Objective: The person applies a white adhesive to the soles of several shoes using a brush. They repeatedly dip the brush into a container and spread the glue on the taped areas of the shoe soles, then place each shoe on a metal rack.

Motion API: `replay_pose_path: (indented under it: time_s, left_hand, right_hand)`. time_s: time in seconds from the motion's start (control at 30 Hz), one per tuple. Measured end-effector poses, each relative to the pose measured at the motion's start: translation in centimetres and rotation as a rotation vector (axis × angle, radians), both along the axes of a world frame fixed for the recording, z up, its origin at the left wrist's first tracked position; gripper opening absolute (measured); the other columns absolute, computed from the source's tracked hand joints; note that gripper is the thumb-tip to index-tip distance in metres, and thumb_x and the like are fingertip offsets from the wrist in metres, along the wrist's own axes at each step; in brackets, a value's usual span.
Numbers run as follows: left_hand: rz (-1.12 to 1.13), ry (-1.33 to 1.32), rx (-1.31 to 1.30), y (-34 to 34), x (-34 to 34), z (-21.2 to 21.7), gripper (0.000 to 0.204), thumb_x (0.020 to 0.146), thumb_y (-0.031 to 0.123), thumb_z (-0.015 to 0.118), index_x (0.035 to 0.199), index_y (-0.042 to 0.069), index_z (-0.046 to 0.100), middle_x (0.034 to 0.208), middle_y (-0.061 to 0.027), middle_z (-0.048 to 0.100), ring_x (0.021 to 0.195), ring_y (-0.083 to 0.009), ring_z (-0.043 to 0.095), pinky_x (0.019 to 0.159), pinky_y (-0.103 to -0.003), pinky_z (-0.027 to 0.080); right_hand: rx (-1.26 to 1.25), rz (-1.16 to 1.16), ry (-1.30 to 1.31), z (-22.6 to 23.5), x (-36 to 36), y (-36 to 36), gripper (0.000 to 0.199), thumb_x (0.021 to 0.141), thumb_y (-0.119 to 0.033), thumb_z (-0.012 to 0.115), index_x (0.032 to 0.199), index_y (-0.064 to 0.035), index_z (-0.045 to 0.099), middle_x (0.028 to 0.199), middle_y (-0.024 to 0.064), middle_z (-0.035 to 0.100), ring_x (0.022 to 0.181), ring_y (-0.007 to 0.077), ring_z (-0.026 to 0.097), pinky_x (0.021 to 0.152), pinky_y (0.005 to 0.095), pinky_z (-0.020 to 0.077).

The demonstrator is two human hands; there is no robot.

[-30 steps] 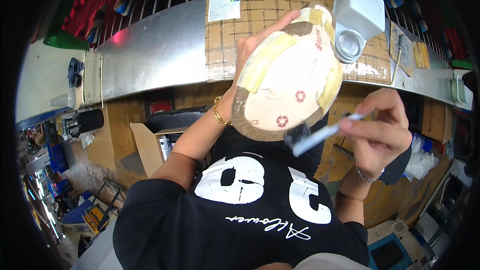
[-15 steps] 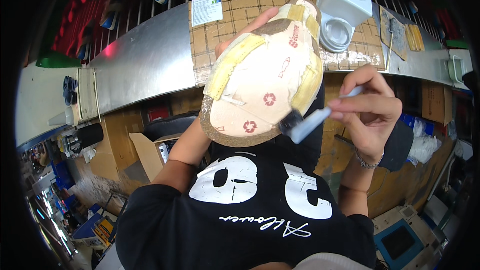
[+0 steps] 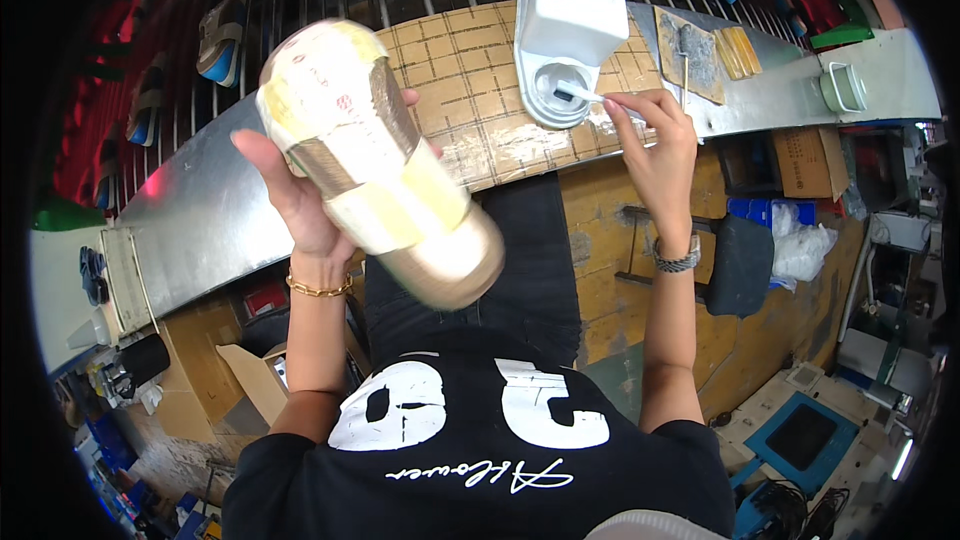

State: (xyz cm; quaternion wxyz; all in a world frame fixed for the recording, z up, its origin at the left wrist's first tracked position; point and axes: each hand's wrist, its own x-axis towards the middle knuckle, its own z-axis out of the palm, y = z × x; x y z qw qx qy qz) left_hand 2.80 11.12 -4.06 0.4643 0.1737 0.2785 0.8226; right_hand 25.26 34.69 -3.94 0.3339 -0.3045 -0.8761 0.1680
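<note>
The right hand (image 3: 655, 145) is stretched out over the worktop (image 3: 470, 90), its fingers pinched together on a thin brush (image 3: 590, 95) whose tip dips into the round well at the base of a white dispenser (image 3: 565, 30). The brush's long axis runs roughly left to right, from the well back to the fingertips, so the well lies just left of and slightly beyond that hand, with the two joined by the brush. The right forearm rises almost straight from the lower edge, wrist with a watch (image 3: 677, 258) bent slightly toward the dispenser. The left hand (image 3: 300, 195) is well apart from it, raised nearer the camera, palm up and fingers wrapped around a sole (image 3: 375, 165), a pale, taped oval that looks blurred. The sole's long axis runs diagonally, from upper left near the rack down to lower right above the person's lap. It touches nothing on the worktop. The right hand is clearly the nearer one to the dispenser; the sole sits to its left, with the gridded mat between them.
</note>
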Motion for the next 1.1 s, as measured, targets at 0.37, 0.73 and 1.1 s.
replay_pose_path:
  time_s: [0.37, 0.73, 1.1]
  left_hand:
    - [-0.031, -0.177, -0.171, 0.4, 0.9, 0.2, 0.107, 0.086, 0.087, 0.032, 0.145, -0.002, 0.041, 0.103, -0.0301, 0.066, 0.076, -0.0360, 0.071, 0.065, -0.044, 0.063]
    - [-0.131, 0.190, -0.222, 0.8, 3.6, 1.0, 0.089, 0.097, 0.073, 0.036, 0.146, -0.002, 0.041, 0.130, -0.0193, 0.063, 0.109, -0.0211, 0.069, 0.092, -0.034, 0.059]
    - [-0.150, 0.534, -0.180, 0.8, 5.4, 4.7, 0.090, 0.095, 0.072, 0.038, 0.133, -0.008, 0.053, 0.117, -0.0196, 0.068, 0.102, -0.0215, 0.069, 0.087, -0.033, 0.056]
  right_hand:
    - [-0.561, -0.059, 0.003, -1.4, 0.7, 1.0, 0.025, 0.095, -0.026, 0.071, 0.102, -0.0027, 0.077, 0.079, 0.0013, 0.070, 0.062, 0.0039, 0.049, 0.053, 0.0237, 0.0365]
    - [0.135, 0.182, 0.363, 7.2, -0.2, -1.6, 0.022, 0.077, 0.000, 0.083, 0.098, -0.0056, 0.080, 0.088, 0.0040, 0.065, 0.079, 0.0120, 0.059, 0.068, 0.0242, 0.0452]
    - [-0.040, 0.296, 0.415, 10.5, -2.3, -9.0, 0.019, 0.073, 0.000, 0.081, 0.091, -0.0049, 0.079, 0.082, 0.0033, 0.059, 0.074, 0.0126, 0.055, 0.067, 0.0235, 0.0409]
